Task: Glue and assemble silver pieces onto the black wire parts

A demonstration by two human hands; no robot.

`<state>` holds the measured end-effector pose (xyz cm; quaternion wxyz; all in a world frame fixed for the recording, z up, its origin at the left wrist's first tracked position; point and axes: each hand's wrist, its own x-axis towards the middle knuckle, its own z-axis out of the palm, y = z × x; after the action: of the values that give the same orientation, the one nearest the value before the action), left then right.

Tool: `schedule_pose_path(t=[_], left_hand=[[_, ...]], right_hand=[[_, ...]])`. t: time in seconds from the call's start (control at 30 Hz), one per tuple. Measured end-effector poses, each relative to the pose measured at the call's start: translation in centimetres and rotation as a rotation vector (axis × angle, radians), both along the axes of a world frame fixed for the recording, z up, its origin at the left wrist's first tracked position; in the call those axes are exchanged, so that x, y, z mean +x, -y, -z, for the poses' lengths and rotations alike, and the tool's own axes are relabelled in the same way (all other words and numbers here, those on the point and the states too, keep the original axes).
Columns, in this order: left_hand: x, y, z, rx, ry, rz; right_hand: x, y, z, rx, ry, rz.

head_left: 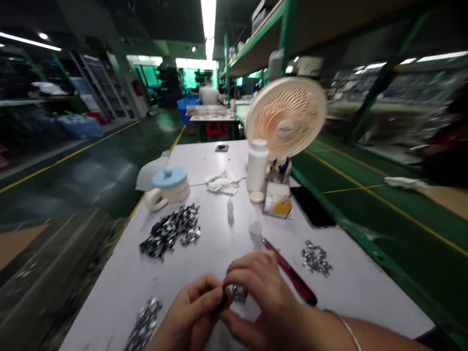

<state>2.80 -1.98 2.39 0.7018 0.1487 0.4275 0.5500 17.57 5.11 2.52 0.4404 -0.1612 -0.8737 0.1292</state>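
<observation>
My left hand point(195, 309) pinches a small dark piece point(225, 296) between thumb and fingers at the near middle of the table. My right hand point(261, 287) curls over from the other side, its fingertips closed on the same piece. The fingers cover most of it, so its exact kind is hidden. Just behind the fingers lie a few small shiny metal bits point(239, 292). A red and black utility knife point(290, 273) rests on the table beside my right hand. Left of my left hand is a heap of silvery small parts point(144, 321).
Black and silver parts point(171, 230) are heaped at the left, under a lidded mug point(171, 185). Another small pile point(316, 257) lies right. Further back stand a white bottle point(258, 165), a fan point(285, 117), a dark phone point(314, 207) and crumpled tissue point(223, 183).
</observation>
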Motion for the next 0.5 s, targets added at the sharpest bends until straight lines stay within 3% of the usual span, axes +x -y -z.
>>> schedule_pose_path(t=[0.17, 0.5], left_hand=[[0.71, -0.05, -0.61, 0.083, 0.053, 0.049], [0.46, 0.41, -0.66, 0.160, 0.128, 0.091]], right_hand=[[0.26, 0.53, -0.38, -0.142, 0.000, -0.010], [0.62, 0.43, -0.20, -0.103, -0.066, 0.018]])
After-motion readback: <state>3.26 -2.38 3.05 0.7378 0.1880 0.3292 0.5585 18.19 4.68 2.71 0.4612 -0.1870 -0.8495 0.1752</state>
